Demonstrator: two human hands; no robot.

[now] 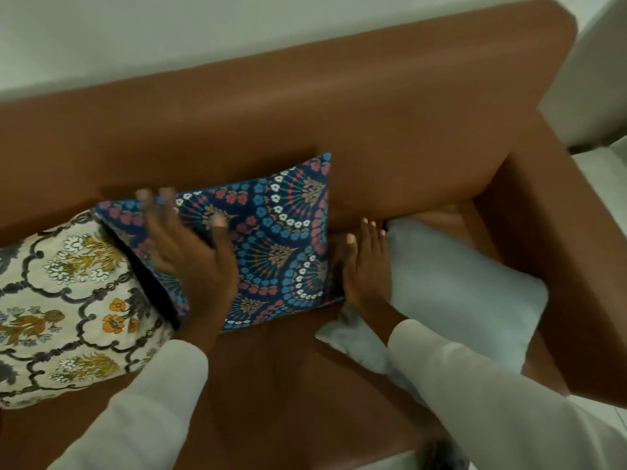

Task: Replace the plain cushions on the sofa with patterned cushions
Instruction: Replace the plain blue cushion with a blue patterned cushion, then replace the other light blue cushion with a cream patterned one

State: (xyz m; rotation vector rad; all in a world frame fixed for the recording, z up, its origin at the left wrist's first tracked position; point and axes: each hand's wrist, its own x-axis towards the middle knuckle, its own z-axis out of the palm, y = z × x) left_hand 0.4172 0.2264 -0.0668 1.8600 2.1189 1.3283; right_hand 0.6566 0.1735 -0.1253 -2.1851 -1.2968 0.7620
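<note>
A dark blue patterned cushion (pixel 278 239) leans against the backrest of the brown sofa (pixel 390 130), in the middle of the seat. My left hand (pixel 190 252) lies flat on its left part, fingers spread and blurred, holding nothing. To its left rests a cream cushion with grey and yellow flower print (pixel 64 307), partly tucked under the blue one's edge. A plain pale blue cushion (pixel 468 293) lies in the right corner of the seat. My right hand (pixel 366 266) sits with straight fingers in the gap between the blue and plain cushions, its side against the plain one.
The sofa's right armrest (pixel 559 266) rises close beside the plain cushion. Behind the backrest is a pale wall (pixel 169 35). A light floor (pixel 604 184) shows to the right of the sofa. Bare brown seat (pixel 288 385) lies in front of the cushions.
</note>
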